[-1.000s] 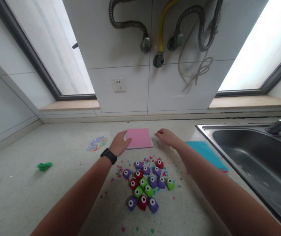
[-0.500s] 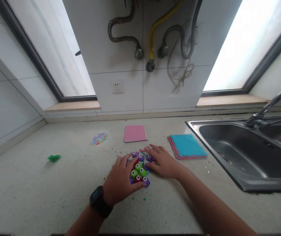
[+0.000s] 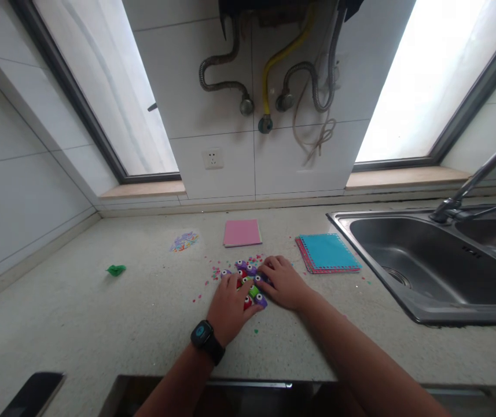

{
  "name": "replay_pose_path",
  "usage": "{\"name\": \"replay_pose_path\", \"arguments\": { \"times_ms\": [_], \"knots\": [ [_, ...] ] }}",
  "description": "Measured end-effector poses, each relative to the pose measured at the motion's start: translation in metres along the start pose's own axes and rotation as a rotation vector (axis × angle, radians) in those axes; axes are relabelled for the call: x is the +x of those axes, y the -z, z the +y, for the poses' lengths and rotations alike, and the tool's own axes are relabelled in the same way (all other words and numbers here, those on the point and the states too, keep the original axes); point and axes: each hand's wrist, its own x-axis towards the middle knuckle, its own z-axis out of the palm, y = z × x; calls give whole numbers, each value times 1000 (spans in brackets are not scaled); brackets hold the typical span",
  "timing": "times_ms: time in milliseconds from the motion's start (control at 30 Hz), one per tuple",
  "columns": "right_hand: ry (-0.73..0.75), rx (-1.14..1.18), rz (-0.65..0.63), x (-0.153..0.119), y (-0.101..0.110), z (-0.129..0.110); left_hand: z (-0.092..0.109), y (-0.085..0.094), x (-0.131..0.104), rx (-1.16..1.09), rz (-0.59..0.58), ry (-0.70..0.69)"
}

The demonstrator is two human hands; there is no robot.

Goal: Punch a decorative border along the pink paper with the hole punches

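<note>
Your hands moved to the small red, green and purple plastic pieces point(image 3: 253, 291).
Over them on the pale speckled counter point(image 3: 143, 324), left hand point(image 3: 227, 310) half-spread, right hand point(image 3: 286, 284) loosely curled, grip unclear; uneven pushing could scatter some.

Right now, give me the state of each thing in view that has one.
Small coloured pieces: clustered, partly covered
Left grip: open, fingers spread over the pieces
Right grip: open, fingers curved at the cluster's right side
Pink paper stack: lying flat
Blue-topped paper stack: flat, edges not aligned
Coloured bits: loose, scattered
Green scrap: looks crumpled
Watch: worn, screen lit
Wall socket: nothing plugged in
</note>
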Motion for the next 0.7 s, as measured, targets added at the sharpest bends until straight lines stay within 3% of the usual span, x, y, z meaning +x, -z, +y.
{"name": "replay_pose_path", "arguments": {
  "times_ms": [267, 700],
  "knots": [
    [79, -84, -67, 2, 1, 5, -7, -4, 5, 63, -65, -64],
    [129, -61, -58, 6, -8, 10, -13, -3, 15, 104, -75, -124]
  ]
}}
